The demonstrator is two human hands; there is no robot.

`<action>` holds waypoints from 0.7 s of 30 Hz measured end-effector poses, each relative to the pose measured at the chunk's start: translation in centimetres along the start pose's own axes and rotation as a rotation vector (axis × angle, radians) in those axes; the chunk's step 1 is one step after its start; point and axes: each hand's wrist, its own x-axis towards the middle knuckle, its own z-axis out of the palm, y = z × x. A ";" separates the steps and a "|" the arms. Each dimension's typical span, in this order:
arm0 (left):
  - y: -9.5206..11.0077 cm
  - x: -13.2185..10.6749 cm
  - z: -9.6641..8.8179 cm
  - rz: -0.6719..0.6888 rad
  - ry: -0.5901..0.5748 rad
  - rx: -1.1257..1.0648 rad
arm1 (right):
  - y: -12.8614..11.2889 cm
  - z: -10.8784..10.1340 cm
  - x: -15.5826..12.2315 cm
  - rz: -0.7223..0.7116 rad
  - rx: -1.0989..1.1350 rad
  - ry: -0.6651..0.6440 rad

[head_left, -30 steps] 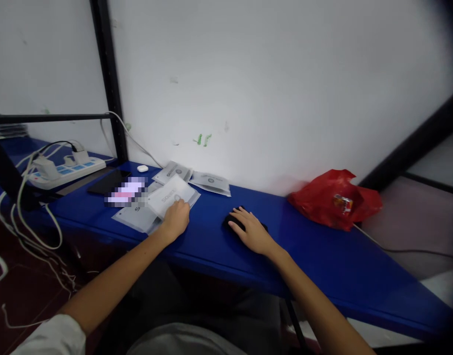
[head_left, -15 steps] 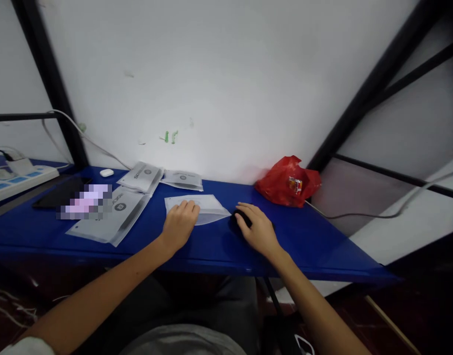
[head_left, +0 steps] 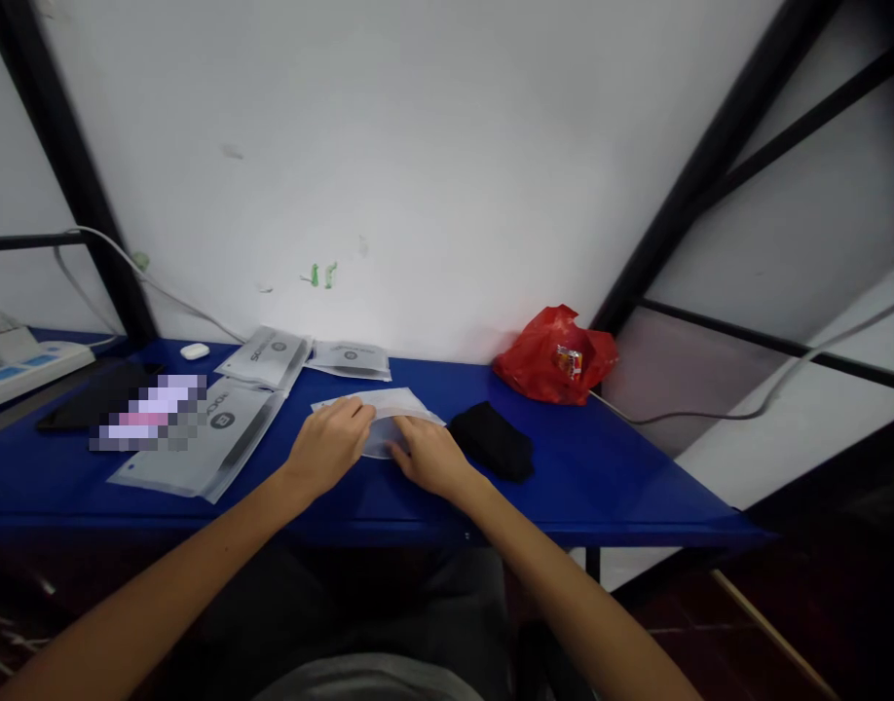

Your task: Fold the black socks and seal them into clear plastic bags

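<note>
A small frosted zip bag (head_left: 407, 397) lies at the middle of the desk with its mouth towards me and partly raised. My left hand (head_left: 331, 440) is closed on the bag's left edge. At the mouth is my right hand (head_left: 430, 454), its thumb apart from its fingers and the fingertips partly hidden at the opening; I see nothing held in it. Just right of that hand, a folded black cloth item (head_left: 493, 441) rests on the desk.
Several filled frosted bags (head_left: 268, 358) with printed logos lie at the left and back. A phone (head_left: 151, 409), a white earbud case (head_left: 194, 351) and a power strip (head_left: 34, 370) are further left. A red plastic bag (head_left: 553, 360) stands by the wall on the blue desk (head_left: 600, 487).
My right hand has left the black cloth item and moved left to the bag's mouth. The mouth now gapes wider, with my left hand still on the bag. The view has shifted slightly.
</note>
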 end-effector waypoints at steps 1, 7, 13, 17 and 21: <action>-0.4 -0.4 0.2 0.004 0.000 0.012 | 0.2 0.1 -0.1 -0.019 0.027 -0.012; -2.4 -1.7 1.6 -0.001 -0.022 0.065 | 1.6 -0.5 -1.8 -0.131 0.294 0.181; -3.0 -2.1 2.5 -0.021 0.026 0.040 | 7.1 -3.5 -3.6 0.118 -0.028 0.233; -3.1 -2.5 2.9 -0.028 0.050 0.020 | 9.3 -4.6 -4.7 0.245 -0.101 -0.035; -3.1 -2.7 3.2 -0.034 0.055 0.011 | 8.8 -4.9 -5.3 0.248 -0.052 -0.094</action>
